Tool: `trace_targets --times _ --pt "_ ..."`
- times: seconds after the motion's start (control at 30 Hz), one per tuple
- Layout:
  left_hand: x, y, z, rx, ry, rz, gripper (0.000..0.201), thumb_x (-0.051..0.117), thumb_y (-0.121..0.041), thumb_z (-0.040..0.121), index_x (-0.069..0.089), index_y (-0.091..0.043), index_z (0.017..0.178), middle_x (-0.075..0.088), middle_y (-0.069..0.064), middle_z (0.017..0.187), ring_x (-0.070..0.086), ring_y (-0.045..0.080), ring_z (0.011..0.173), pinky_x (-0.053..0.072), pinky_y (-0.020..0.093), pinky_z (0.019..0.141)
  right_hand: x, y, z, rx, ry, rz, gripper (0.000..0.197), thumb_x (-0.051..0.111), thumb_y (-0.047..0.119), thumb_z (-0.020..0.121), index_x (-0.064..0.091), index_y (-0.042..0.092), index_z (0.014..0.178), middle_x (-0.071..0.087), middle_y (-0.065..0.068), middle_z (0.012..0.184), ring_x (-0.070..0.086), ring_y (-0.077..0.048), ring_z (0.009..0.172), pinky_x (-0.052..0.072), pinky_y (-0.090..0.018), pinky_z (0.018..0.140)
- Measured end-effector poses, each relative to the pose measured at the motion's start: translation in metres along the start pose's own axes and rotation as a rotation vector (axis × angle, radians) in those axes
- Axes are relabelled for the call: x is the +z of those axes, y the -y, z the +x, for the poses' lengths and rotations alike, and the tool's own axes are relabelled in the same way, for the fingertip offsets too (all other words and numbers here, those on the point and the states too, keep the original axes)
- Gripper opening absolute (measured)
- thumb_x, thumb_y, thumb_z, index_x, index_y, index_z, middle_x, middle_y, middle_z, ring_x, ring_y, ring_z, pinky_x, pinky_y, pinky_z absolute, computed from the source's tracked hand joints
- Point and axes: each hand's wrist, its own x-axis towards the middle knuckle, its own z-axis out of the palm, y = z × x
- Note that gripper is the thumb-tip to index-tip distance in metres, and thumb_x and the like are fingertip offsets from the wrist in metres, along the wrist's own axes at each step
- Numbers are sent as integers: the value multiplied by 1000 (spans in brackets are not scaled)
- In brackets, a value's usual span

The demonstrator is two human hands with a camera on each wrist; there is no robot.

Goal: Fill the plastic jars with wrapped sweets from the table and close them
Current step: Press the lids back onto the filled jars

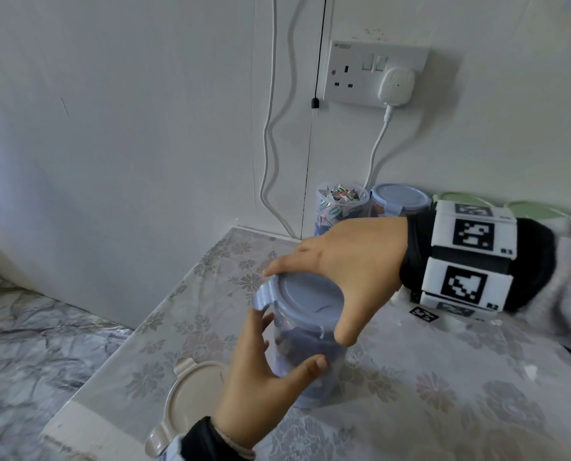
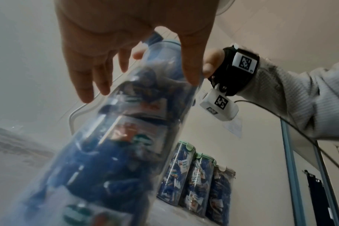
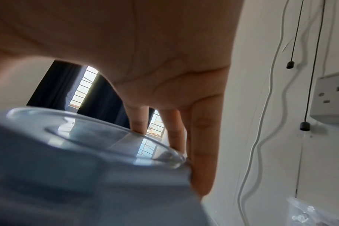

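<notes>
A clear plastic jar [image 1: 305,367] packed with blue wrapped sweets stands tilted on the flowered tablecloth [image 1: 427,377], with a blue lid [image 1: 297,291] on top. My left hand [image 1: 289,342] grips the jar's body from the near left, thumb in front and fingers behind. From above, my right hand [image 1: 310,306] spans the lid, thumb on its near rim and fingertips on the far rim beside a raised clasp. In the left wrist view the jar [image 2: 126,137] fills the middle under my left hand [image 2: 139,76]. The right wrist view has the lid [image 3: 87,152] under my fingers [image 3: 201,152].
A cream lid [image 1: 191,394] lies loose near the table's front left corner. By the wall stand an open jar of sweets [image 1: 340,204], a blue-lidded jar [image 1: 398,197] and green-lidded jars [image 2: 194,175]. Cables hang below a wall socket [image 1: 373,74]. The table edge drops off at left.
</notes>
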Motion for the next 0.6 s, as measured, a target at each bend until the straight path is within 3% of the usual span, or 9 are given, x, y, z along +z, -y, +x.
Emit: trace_targets --times 0.07,0.13,0.3,0.33,0.4,0.43,0.47,0.53,0.6 --pt "-1 3 -3 -39 -7 -4 91 75 -61 42 31 -52 121 42 -38 125 36 -19 119 36 12 90 3 -1 1 33 -29 -65 87 55 80 58 40 35 132 58 3 106 53 -20 87 43 -33 71" --pt "-1 1 -5 -43 -10 -10 95 78 -60 38 32 -50 120 43 -37 125 39 -18 116 37 14 89 3 2 -3 56 -6 -41 87 54 84 60 45 27 125 57 4 89 52 -19 79 42 -32 69" --pt "8 -1 -6 -15 -23 0 88 80 -57 42 39 -42 118 54 -24 117 52 -6 112 43 15 82 2 10 -15 95 -123 -233 86 31 91 65 59 12 80 55 -1 64 46 -16 56 32 -28 53" --pt "9 -2 -5 -4 -12 -7 85 80 -55 44 40 -41 118 55 -27 116 52 -8 110 45 14 80 2 9 -14 98 -145 -292 86 27 90 67 61 12 81 59 -2 68 49 -18 58 32 -28 54" --pt "9 -4 -3 8 -2 -9 79 82 -47 49 42 -39 117 54 -31 114 52 -11 108 45 13 77 0 1 -12 74 -84 -254 84 27 83 76 58 18 118 66 -3 109 61 -22 89 44 -31 72" --pt "8 -5 -2 7 -4 -11 76 84 -42 51 43 -38 115 55 -32 113 52 -11 106 45 13 77 -4 -2 -11 29 7 -154 77 32 77 81 39 28 140 54 0 135 56 -22 113 45 -34 89" --pt "8 -5 -1 7 -8 -19 75 85 -39 52 44 -38 114 55 -32 111 53 -10 105 46 12 76 -8 -5 -9 -37 85 -52 71 38 71 85 17 43 147 36 4 151 45 -20 130 38 -36 102" --pt "7 -5 -1 8 -5 -38 74 88 -36 53 44 -38 113 56 -31 110 53 -10 105 46 8 75 -11 -10 -7 -132 172 34 68 46 63 88 2 62 140 15 8 159 26 -14 143 27 -36 112" --pt "7 -4 -1 6 -8 -44 72 82 -34 52 44 -37 114 57 -29 109 53 -9 105 46 7 76 -11 -17 -7 -147 223 64 70 54 58 86 7 66 137 8 10 160 21 -11 144 24 -35 113"
